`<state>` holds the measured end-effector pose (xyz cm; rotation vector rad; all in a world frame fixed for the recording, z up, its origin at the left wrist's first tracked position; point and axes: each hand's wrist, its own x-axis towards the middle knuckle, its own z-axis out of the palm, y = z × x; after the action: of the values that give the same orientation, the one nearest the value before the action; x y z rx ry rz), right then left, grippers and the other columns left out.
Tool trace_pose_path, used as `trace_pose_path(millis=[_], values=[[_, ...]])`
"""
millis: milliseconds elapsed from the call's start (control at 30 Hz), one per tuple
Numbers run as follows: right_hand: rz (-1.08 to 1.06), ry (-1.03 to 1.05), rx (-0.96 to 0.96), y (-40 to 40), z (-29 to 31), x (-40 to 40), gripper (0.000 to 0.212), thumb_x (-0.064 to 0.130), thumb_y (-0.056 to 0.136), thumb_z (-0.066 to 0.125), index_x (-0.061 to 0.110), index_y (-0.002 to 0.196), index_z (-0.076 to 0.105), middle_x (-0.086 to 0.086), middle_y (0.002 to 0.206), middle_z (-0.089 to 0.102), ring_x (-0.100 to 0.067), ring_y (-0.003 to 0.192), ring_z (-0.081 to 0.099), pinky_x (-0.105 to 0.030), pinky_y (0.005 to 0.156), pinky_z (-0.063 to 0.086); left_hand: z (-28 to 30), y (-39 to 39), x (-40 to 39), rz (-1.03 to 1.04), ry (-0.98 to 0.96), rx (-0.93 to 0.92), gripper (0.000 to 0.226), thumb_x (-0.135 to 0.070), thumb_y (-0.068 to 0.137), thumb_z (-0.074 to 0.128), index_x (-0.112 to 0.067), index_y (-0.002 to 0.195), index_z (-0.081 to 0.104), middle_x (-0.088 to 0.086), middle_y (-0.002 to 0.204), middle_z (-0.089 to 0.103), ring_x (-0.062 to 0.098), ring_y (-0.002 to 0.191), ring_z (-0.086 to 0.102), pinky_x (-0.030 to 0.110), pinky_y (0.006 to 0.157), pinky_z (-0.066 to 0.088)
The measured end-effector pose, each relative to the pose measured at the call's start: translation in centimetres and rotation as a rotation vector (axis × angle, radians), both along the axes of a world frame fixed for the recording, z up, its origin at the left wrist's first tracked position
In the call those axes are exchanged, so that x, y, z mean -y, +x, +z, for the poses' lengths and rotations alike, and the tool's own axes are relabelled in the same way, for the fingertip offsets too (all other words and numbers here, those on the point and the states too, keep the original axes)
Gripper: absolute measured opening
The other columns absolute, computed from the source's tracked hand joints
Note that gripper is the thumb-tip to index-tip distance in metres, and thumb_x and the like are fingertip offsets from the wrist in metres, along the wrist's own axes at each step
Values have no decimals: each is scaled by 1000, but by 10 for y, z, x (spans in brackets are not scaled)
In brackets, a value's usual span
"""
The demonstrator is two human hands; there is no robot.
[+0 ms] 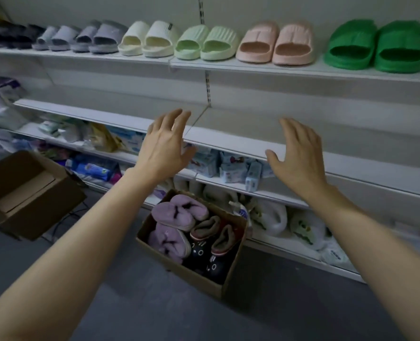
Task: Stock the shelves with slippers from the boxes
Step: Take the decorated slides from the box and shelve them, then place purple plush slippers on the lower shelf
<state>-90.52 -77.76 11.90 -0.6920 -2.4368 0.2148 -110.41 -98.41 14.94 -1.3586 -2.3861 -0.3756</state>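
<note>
Head view. Both bare forearms extend forward and upward from the lower corners, palms facing away toward the shelving. The left hand (163,146) is raised in front of the edge of the second shelf (241,141), fingers straight and slightly spread, thumb out to the right; it holds nothing, and whether its fingertips touch the shelf cannot be told. The right hand (296,156) is held at about the same height, fingers straight and close together, thumb spread to the left, likewise holding nothing.

Below and between the forearms, an open cardboard box (154,227) stands on the grey floor (130,291) against the base of the shelving. It contains lilac plush slippers (177,212) on its left side and dark slippers with small animal faces (211,252) on its right.

The top shelf (253,67) carries pairs of slides in a row, from left: dark and blurred, grey (100,36), cream (149,38), pale green (206,43), pink (275,43) and bright green (376,45).

A second, open cardboard box (26,193) sits at the left, showing only a loose cardboard sheet inside. The lower shelves hold packaged goods (231,166) and white plastic bags (273,217). The shelving is white, with a slotted upright at the centre.
</note>
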Motion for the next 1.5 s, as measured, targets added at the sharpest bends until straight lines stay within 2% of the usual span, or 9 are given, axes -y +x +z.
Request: trace_pose_path(millis=[167, 300, 567, 833, 967, 1100, 1267, 1400, 1500], values=[[2, -62, 63, -64, -43, 42, 67, 28, 89, 64, 6, 146, 36, -14, 149, 40, -34, 135, 36, -44, 112, 26, -48, -72, 44, 63, -94, 65, 79, -38, 88, 68, -11, 152, 31, 14, 155, 35, 35, 140, 35, 48, 114, 32], [-6, -120, 105, -107, -76, 64, 69, 28, 89, 64, 8, 148, 34, -12, 151, 38, -33, 137, 35, -46, 113, 27, -89, -113, 60, 32, -141, 121, 75, -30, 84, 73, -6, 147, 40, 18, 148, 44, 39, 132, 44, 50, 108, 37], [39, -157, 227, -181, -153, 72, 73, 28, 85, 66, 7, 148, 35, -14, 149, 41, -36, 132, 41, -48, 109, 33, -169, -178, 48, 52, -276, 185, 76, -38, 87, 68, -7, 149, 37, 16, 151, 41, 35, 137, 40, 47, 111, 36], [55, -237, 339, -230, -232, 79, 74, 26, 81, 70, 5, 145, 39, -17, 145, 46, -38, 128, 46, -50, 106, 37, -244, -236, 33, 62, -397, 298, 73, -31, 85, 72, -7, 146, 42, 17, 146, 46, 39, 132, 45, 48, 108, 37], [4, -282, 376, -257, -261, 89, 74, 25, 80, 72, 4, 145, 41, -17, 145, 46, -37, 129, 46, -50, 107, 35, -277, -274, 28, 25, -484, 332, 74, -26, 85, 71, -6, 148, 39, 17, 150, 42, 38, 134, 42, 47, 110, 34], [-101, -330, 414, -285, -299, 109, 76, 25, 76, 75, 4, 142, 44, -17, 141, 50, -36, 126, 50, -49, 104, 39, -318, -321, 23, -73, -581, 360, 72, -29, 86, 68, -10, 148, 37, 14, 151, 39, 37, 135, 40, 47, 110, 33], [-304, -431, 422, -312, -354, 164, 77, 19, 66, 81, -1, 134, 51, -22, 128, 58, -43, 108, 58, -53, 91, 48, -373, -366, 15, -301, -664, 400, 71, -29, 87, 65, -10, 150, 36, 14, 150, 40, 35, 135, 39, 41, 109, 30], [-427, -519, 424, -324, -388, 217, 81, 18, 61, 85, 0, 133, 52, -22, 129, 57, -44, 110, 58, -54, 92, 48, -423, -380, 6, -502, -937, 403, 81, -39, 90, 65, -14, 155, 23, 11, 159, 24, 32, 142, 31, 39, 113, 27], [-494, -578, 452, -323, -413, 246, 81, 19, 62, 82, 0, 135, 52, -23, 128, 58, -44, 107, 59, -53, 91, 49, -457, -370, -4, -602, -1061, 492, 86, -42, 88, 67, -14, 156, 21, 13, 157, 27, 34, 139, 35, 39, 112, 34]])
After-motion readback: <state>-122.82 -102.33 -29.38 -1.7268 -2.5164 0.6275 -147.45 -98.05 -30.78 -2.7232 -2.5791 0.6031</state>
